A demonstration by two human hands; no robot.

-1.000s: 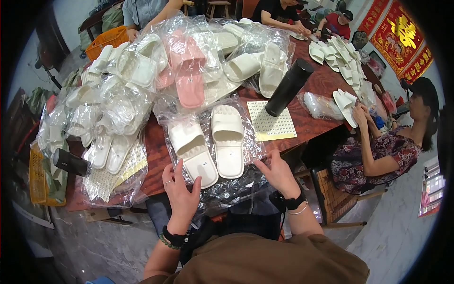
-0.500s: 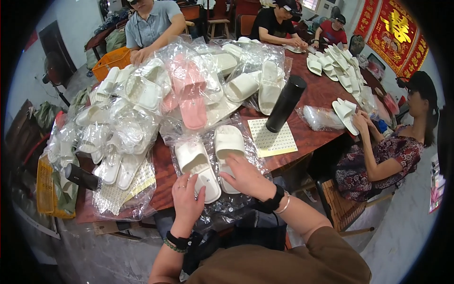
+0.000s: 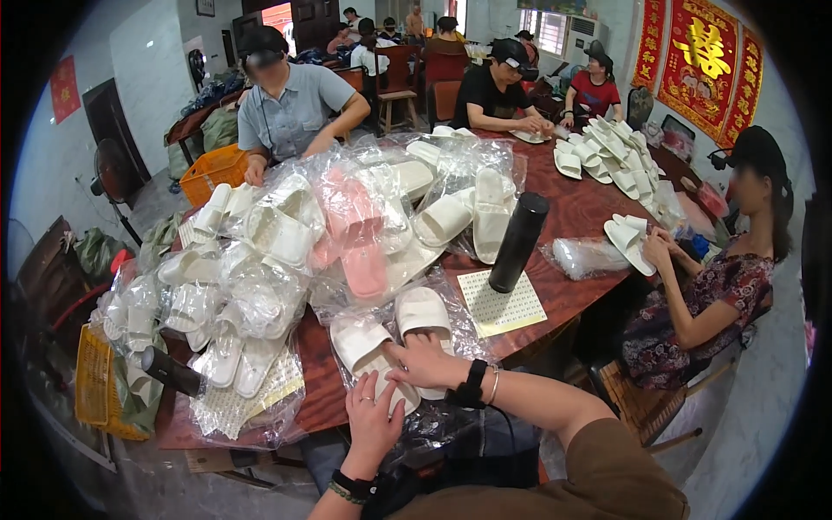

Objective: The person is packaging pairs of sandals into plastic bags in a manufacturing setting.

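A pair of white slippers lies on a clear plastic bag at the table's near edge, toes away from me. My left hand rests at the heel of the left slipper, fingers stretched and apart. Over the gap between the two, my right hand reaches across to the left slipper's insole. Its fingers are spread, some of them by the opening of the right slipper, and I see nothing held in them. Just beyond lies a bagged pink slipper.
Bagged white slippers pile up on the left. A black cylinder stands on a sticker sheet; another black cylinder lies by the left edge. Co-workers sit around the table, one on the right holding white slippers.
The view has tilted upward, so the table sits lower and more of the room shows. My right hand has shifted left, from the right slipper toward the left one.
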